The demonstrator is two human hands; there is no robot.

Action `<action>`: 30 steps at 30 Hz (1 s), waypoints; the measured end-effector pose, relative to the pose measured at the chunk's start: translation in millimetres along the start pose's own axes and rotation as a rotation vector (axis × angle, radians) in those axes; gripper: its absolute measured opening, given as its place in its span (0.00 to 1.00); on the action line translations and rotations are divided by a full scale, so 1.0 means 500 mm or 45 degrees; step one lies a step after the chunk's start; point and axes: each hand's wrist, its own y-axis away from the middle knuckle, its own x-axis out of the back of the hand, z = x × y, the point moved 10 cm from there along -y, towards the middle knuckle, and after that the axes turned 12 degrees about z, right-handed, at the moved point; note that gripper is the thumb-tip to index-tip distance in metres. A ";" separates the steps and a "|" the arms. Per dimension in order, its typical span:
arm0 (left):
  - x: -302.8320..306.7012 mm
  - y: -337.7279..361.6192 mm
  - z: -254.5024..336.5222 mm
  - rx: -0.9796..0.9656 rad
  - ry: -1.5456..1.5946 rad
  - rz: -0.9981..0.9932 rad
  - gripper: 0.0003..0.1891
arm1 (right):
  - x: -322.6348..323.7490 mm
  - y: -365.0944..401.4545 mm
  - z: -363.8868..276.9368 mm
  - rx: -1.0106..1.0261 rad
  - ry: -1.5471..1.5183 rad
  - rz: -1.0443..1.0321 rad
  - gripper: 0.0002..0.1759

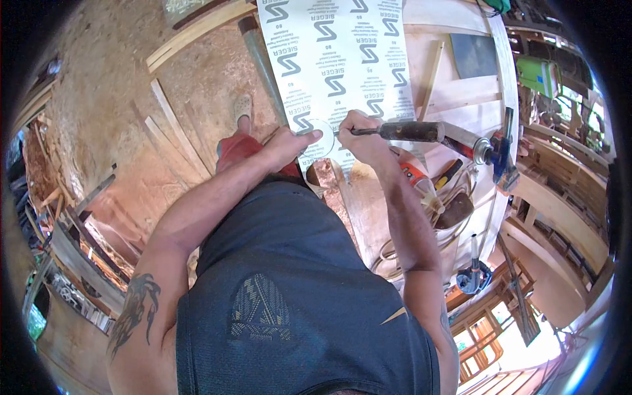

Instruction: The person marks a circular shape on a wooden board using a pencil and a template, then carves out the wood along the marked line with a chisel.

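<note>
At the centre of the frame, a round white disc [319, 141] is being pressed by the extended thumb of the left hand [288, 146] against a long sheet of abrasive paper [336, 62]; how far its other fingers are open cannot be told. Just right of the disc, a thin dark tool [366, 131] is being gripped in the closed, curled fingers of the right hand [362, 133]. The smooth white paper, printed with repeated black lettering, is being supported by the pale wooden desk [454, 97]. A dark cylindrical handle [413, 131] is being seen beside the right hand.
</note>
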 end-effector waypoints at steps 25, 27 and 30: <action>0.012 -0.022 -0.022 0.003 -0.090 0.027 0.22 | -0.003 0.009 0.008 -0.020 -0.010 0.038 0.05; 0.010 -0.015 -0.012 -0.004 -0.103 0.033 0.22 | 0.001 0.011 -0.001 0.045 -0.001 0.077 0.05; 0.007 -0.007 -0.002 0.001 -0.084 0.038 0.22 | 0.001 0.012 0.009 -0.005 -0.082 0.113 0.08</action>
